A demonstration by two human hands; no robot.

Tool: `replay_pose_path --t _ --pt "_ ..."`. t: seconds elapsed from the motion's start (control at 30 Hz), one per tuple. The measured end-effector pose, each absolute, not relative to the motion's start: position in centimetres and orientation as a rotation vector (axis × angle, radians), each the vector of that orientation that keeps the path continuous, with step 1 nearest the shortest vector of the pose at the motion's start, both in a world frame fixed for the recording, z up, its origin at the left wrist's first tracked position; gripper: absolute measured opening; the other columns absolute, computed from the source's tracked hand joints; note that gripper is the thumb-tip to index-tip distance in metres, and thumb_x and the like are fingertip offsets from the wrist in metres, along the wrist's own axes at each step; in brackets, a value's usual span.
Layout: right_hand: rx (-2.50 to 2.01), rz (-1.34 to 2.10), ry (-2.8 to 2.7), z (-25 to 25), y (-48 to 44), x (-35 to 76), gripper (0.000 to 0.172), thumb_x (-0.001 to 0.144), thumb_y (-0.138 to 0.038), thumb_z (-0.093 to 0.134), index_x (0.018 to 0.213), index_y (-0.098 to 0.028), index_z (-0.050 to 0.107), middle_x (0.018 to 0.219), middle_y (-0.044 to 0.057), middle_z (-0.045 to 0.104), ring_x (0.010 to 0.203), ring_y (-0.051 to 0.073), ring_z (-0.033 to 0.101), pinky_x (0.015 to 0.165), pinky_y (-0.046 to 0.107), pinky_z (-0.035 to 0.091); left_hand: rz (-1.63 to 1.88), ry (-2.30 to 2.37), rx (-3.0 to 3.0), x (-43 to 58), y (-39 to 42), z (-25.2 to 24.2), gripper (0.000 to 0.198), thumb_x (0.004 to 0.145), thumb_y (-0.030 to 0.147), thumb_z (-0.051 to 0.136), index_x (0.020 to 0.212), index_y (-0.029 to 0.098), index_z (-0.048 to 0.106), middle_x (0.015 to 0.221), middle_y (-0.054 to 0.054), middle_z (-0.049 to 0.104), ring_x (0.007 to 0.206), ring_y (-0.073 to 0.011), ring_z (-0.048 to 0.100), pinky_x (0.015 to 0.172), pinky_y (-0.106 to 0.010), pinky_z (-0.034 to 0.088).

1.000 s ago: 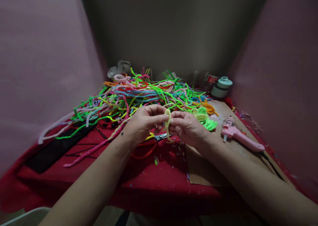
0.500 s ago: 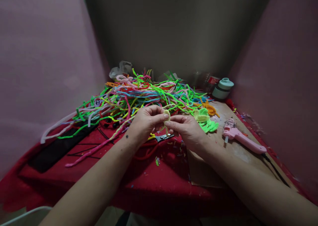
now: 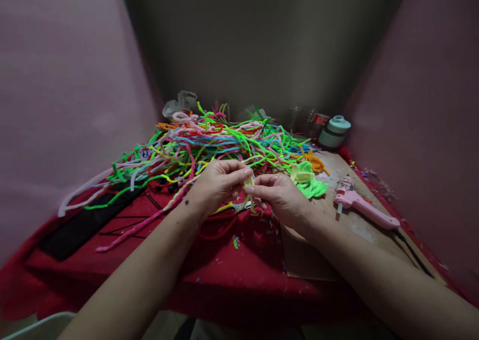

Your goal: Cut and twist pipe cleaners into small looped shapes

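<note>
Two hands: left hand [image 3: 217, 183] and right hand [image 3: 282, 193], raised over red cloth [image 3: 243, 267], fingertips almost meeting.
Pale yellow strip [image 3: 248, 182]: directly between both sets of fingertips, mid-scene; long axis roughly upright, ends hanging below.
Left fingers [image 3: 240, 175]: pinching upper part of strip between thumb and forefinger.
Right fingers [image 3: 260, 191]: pinching lower down, from the right, just under left thumb; equally close, neither hand nearer.
Scissors [image 3: 224, 208]: lying beneath hanging ends, partly covered by left hand.
Fuzzy stems [image 3: 228, 140]: heaped on far side of both hands.
Glue gun [image 3: 361, 209]: on cardboard [image 3: 309, 260], well to the right.
Covered grip: strip mostly hidden behind thumbs; ends twisted or separate, cannot tell; forearms [image 3: 145, 275] cut off at near edge.
</note>
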State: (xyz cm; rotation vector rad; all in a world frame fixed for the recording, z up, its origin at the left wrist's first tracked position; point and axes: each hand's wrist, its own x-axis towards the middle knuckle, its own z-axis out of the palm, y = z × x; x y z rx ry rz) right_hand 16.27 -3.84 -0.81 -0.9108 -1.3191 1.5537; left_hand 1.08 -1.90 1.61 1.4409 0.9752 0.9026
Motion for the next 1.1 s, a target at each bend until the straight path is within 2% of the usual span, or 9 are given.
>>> replay_pose_path --t 0.2,0.3,0.5,0.77,0.9,1.0,1.1 --pt "-1.018 1.556 -1.317 0.0 -4.2 16.0 0.022 0.064 -0.029 0.069 0.056 -0.015 0.055 0.044 -0.004 0.049 0.039 0.005 0.039 0.042 0.021 0.030 0.799 1.128 1.818 1.2 -2.3 2.8 0.027 0.079 0.031 0.051 0.058 0.016 0.045 0.045 0.006 0.039 0.038 -0.0035 0.031 0.037 -0.016 0.021" --pt "-1.007 1.551 -1.346 -0.1 -4.2 16.0 0.021 0.065 -0.028 0.068 0.056 -0.015 0.054 0.045 -0.004 0.048 0.039 0.005 0.037 0.042 0.021 0.029 0.784 1.119 1.894 0.9 -2.3 2.9 0.026 0.078 0.033 0.052 0.058 0.016 0.047 0.048 0.006 0.039 0.041 -0.0038 0.030 0.038 -0.017 0.021" --pt "-1.006 1.544 -1.359 0.0 -4.1 16.1 0.015 0.062 -0.022 0.067 0.055 -0.014 0.056 0.043 -0.004 0.049 0.039 0.005 0.038 0.041 0.021 0.028 0.723 0.952 1.729 0.4 -2.3 2.9 0.019 0.075 0.034 0.057 0.074 0.016 0.057 0.053 0.006 0.041 0.044 -0.0043 0.029 0.041 -0.017 0.021" --pt "-1.014 1.681 -1.420 -0.9 -3.9 16.3 0.022 0.063 -0.031 0.072 0.061 -0.012 0.060 0.044 -0.004 0.049 0.038 0.005 0.037 0.040 0.021 0.024 0.571 0.917 1.827 -0.1 -2.1 2.9 0.022 0.075 0.034 0.057 0.065 0.015 0.054 0.055 0.004 0.042 0.046 -0.0049 0.032 0.042 -0.018 0.022" --pt "-1.018 1.599 -1.419 -0.5 -3.9 16.4 0.024 0.065 -0.033 0.069 0.057 -0.014 0.056 0.042 -0.005 0.047 0.037 0.005 0.037 0.040 0.022 0.024 0.612 0.928 1.709 -0.2 -1.8 2.6 0.023 0.077 0.039 0.056 0.071 0.016 0.053 0.055 0.006 0.042 0.044 -0.0046 0.031 0.040 -0.017 0.022" --pt "-0.916 1.470 -1.317 -0.4 -3.5 16.6 0.029 0.069 -0.035 0.066 0.055 -0.016 0.051 0.043 -0.005 0.046 0.038 0.005 0.037 0.041 0.021 0.025 0.687 0.950 1.650 0.0 -1.8 2.4 0.023 0.073 0.039 0.060 0.079 0.017 0.056 0.058 0.005 0.046 0.047 -0.0056 0.036 0.043 -0.017 0.027" --pt "-0.914 1.383 -1.248 -0.6 -3.0 16.7 0.028 0.069 -0.034 0.066 0.055 -0.016 0.050 0.044 -0.005 0.045 0.038 0.005 0.036 0.040 0.021 0.024 0.585 0.915 1.736 0.3 -1.8 2.2 0.022 0.071 0.036 0.062 0.068 0.015 0.056 0.058 0.004 0.044 0.050 -0.0062 0.036 0.046 -0.018 0.029"
